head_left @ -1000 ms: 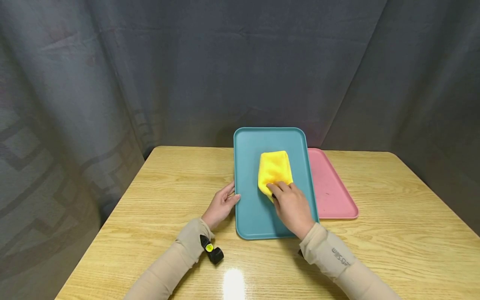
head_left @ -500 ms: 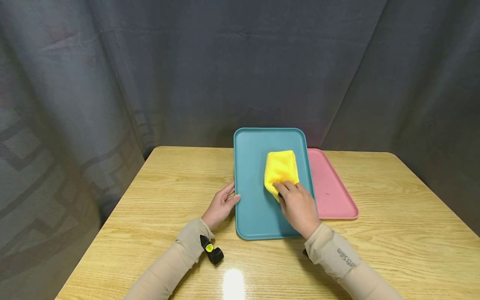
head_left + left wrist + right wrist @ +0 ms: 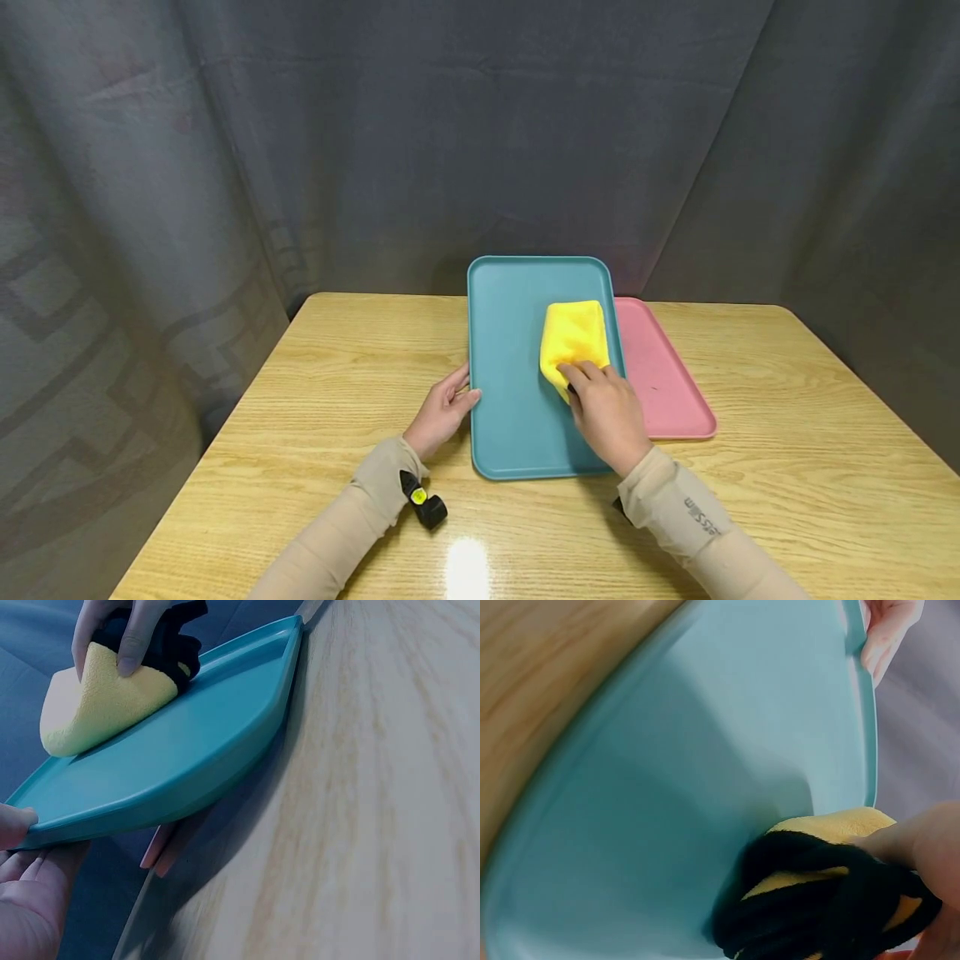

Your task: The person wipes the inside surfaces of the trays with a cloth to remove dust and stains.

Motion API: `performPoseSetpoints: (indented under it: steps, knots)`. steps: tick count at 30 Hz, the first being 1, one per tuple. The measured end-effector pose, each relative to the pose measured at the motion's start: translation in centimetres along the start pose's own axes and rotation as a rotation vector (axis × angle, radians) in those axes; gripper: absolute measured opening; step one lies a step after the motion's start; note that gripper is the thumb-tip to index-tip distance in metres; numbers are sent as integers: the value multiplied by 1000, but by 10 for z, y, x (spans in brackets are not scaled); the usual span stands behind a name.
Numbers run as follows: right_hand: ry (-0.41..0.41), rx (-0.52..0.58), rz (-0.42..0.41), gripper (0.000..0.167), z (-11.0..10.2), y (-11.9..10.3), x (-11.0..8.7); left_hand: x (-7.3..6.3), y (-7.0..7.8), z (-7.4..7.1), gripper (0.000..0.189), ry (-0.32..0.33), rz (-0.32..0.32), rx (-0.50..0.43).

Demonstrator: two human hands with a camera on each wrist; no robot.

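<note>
A teal tray (image 3: 517, 417) is tilted up off the table along its left side. My left hand (image 3: 442, 410) grips its left rim, thumb on top and fingers underneath, as the left wrist view shows. My right hand (image 3: 609, 414) holds a folded cloth (image 3: 574, 333), yellow outside, against the tray's inner face on the right half. In the right wrist view the cloth's black folds (image 3: 810, 900) bunch under my fingers.
A pink tray (image 3: 667, 375) lies on the wooden table (image 3: 360, 350) to the right, partly under the teal one. Behind the table hangs a dark grey curtain (image 3: 480, 150).
My right hand has slid the cloth to the right across the teal tray, from its middle toward its right rim. The left hand and both trays have stayed in place.
</note>
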State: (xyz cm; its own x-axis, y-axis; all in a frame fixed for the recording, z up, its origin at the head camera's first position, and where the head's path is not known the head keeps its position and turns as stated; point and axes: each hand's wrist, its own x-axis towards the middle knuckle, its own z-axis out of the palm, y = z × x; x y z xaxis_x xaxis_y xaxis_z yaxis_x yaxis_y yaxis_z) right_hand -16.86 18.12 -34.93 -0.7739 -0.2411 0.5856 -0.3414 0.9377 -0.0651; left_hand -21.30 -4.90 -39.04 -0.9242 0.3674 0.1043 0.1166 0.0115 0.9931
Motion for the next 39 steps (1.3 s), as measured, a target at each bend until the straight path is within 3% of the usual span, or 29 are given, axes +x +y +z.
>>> performPoseSetpoints:
  steps: [39]
  knots:
    - [1, -19, 70, 33, -5, 19, -5, 1, -2, -1, 56, -17, -4, 4]
